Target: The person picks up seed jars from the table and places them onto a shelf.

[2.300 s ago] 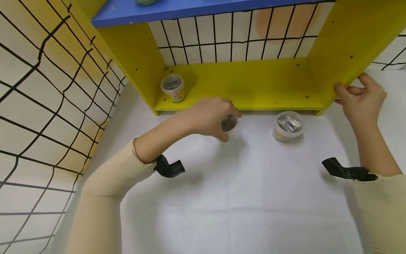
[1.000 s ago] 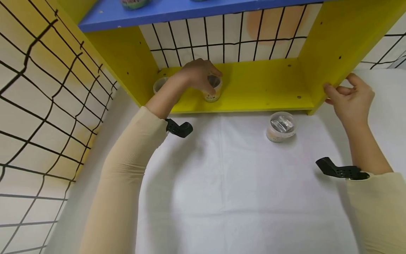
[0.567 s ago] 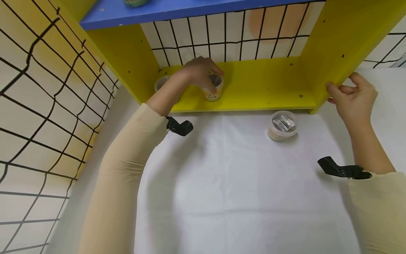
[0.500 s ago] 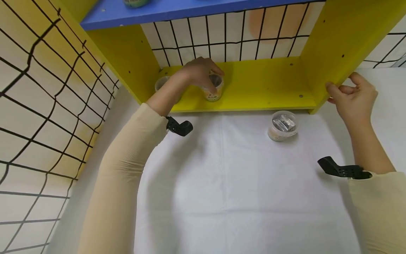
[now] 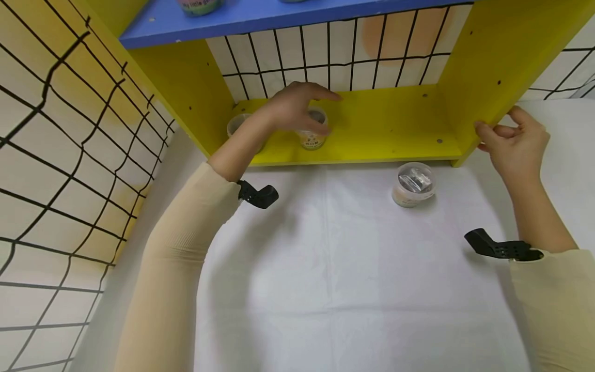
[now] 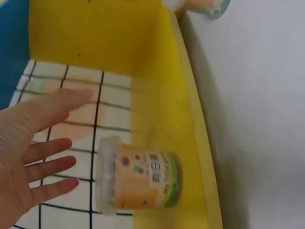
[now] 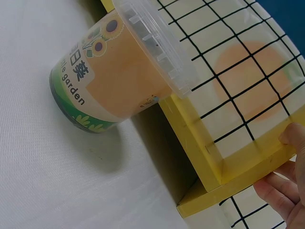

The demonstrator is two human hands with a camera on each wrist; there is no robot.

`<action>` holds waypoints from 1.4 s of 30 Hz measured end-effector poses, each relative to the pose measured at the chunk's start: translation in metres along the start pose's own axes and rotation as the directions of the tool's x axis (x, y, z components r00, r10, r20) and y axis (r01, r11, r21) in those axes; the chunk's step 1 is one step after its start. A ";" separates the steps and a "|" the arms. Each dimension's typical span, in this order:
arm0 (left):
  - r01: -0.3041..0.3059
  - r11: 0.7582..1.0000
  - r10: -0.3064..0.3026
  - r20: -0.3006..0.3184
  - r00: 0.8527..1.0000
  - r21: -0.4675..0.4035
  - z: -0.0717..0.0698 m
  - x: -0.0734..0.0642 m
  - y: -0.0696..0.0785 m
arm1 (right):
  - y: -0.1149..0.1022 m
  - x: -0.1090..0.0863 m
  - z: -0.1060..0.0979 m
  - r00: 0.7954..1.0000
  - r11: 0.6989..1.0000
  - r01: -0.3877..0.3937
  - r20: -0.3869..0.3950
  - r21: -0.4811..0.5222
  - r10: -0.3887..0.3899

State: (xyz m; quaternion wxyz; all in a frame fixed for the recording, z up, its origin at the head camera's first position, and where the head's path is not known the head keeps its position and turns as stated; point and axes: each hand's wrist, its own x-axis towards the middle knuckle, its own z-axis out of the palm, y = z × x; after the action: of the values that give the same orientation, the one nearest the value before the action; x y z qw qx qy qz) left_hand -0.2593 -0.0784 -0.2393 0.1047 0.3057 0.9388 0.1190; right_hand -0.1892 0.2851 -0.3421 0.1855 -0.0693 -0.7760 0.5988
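On the yellow bottom board of the shelf (image 5: 390, 124) stands an orange plastic cup (image 6: 143, 176) with printed flowers and a clear rim. Just above and behind it, my left hand (image 5: 295, 108) has its fingers and thumb spread. In the left wrist view those fingertips are apart from the cup. A second cup (image 5: 235, 124) sits in the shelf's left corner, partly covered by my forearm. Before the shelf, a third cup (image 5: 413, 185) holding silvery packets rests on the white cloth. My right hand (image 5: 518, 147) pinches the front edge of the right side panel (image 5: 499, 67).
Above is a blue shelf board (image 5: 260, 20) carrying a green-based cup (image 5: 200, 6) at its left, with another only partly in view. Black wire grid (image 5: 69, 175) runs along the left and behind the shelf. White cloth (image 5: 334, 289) covers the table.
My left hand carries a cup from over the cloth onto the yellow board. Its fingers then spread and let go. The right hand keeps its hold on the panel.
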 end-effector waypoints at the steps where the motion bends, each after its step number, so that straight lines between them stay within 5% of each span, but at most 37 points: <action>1: -0.041 0.999 0.041 -0.022 0.999 -0.002 0.001 -0.002 0.002 | 0.000 0.000 0.000 1.000 1.000 0.002 0.001 -0.003 -0.002; 6: -0.137 0.991 0.137 -0.054 0.989 0.009 0.006 -0.009 0.012 | 0.000 0.000 0.000 1.000 1.000 0.005 0.001 -0.010 -0.005; 14: -0.181 0.983 0.182 -0.076 0.980 0.029 0.017 -0.022 0.016 | 0.000 0.000 0.000 1.000 1.000 -0.003 0.007 0.004 0.003; 29: -0.280 0.958 0.272 -0.111 0.956 -0.062 0.040 -0.053 0.010 | 0.000 0.000 0.001 0.999 0.999 -0.039 0.008 0.016 0.039; 42: -0.239 0.966 0.237 -0.037 0.971 -0.100 0.053 -0.072 0.012 | -0.001 -0.001 0.001 0.998 0.998 -0.055 0.007 -0.004 0.055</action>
State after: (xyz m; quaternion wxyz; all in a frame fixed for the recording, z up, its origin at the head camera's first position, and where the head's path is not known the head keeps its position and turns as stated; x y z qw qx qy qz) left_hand -0.1816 -0.1038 -0.2772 0.0937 0.4088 0.8892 0.1828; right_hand -0.1887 0.2838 -0.3417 0.1660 -0.0889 -0.7756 0.6024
